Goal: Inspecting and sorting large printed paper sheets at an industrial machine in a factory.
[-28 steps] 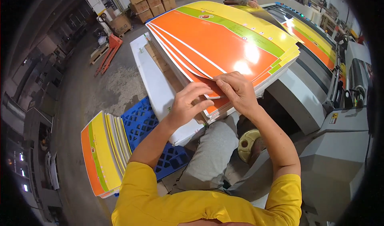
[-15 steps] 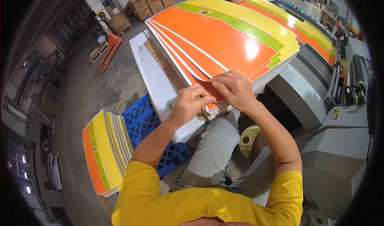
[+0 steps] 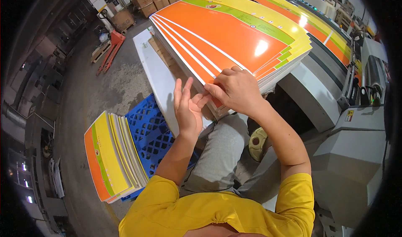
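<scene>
My right hand [image 3: 236,90] pinches the near corner of the stack of printed orange-and-yellow sheets [image 3: 234,36], at twelve o'clock on the grey machine [image 3: 335,107], to separate the top sheets. My left hand [image 3: 187,107], open and flat, braces the stack's edge. A finished pile [image 3: 111,157] rests on the blue pallet [image 3: 155,132] at eight o'clock.

Glossy printed card sheets [image 3: 234,40], blue plastic pallet [image 3: 148,130], rough concrete floor [image 3: 113,86], matt grey metal machine [image 3: 351,170]

blue pallet [image 3: 146,130], printed sheet stack [image 3: 109,156] on it
</scene>
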### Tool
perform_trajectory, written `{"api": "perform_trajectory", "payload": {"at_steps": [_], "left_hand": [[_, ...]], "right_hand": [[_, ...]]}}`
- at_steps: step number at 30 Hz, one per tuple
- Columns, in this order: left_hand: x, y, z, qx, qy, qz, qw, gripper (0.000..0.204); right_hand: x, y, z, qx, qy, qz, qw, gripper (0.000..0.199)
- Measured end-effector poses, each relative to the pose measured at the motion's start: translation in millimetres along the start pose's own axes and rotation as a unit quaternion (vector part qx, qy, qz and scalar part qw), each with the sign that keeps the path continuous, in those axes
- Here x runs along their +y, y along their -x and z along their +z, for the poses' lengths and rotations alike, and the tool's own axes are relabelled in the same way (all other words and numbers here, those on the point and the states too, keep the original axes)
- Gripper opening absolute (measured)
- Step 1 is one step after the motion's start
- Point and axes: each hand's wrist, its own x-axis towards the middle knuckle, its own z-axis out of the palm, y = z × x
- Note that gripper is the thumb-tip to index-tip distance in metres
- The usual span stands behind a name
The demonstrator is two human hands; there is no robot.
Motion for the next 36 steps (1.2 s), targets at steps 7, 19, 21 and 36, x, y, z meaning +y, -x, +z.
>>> {"api": "perform_trajectory", "payload": {"at_steps": [7, 19, 21, 36], "left_hand": [[-3, -13, -18, -0.063, -0.007, -0.122, 0.990, 0.040], [-3, -20, -18, -0.127, -0.014, -0.146, 0.981, 0.035], [-2, -20, -16, -0.125, -0.022, -0.149, 0.981, 0.035], [-8, -3, -9, -0.080, -0.113, -0.098, 0.986, 0.011]], "right_hand": [[-4, -7, 13, 0.012, -0.056, 0.030, 0.998, 0.026], [10, -16, 19, 0.012, -0.243, 0.133, 0.961, 0.024], [8, -12, 16, 0.054, -0.152, 0.072, 0.984, 0.022], [25, -3, 14, 0.092, -0.414, 0.131, 0.896, 0.030]]}}
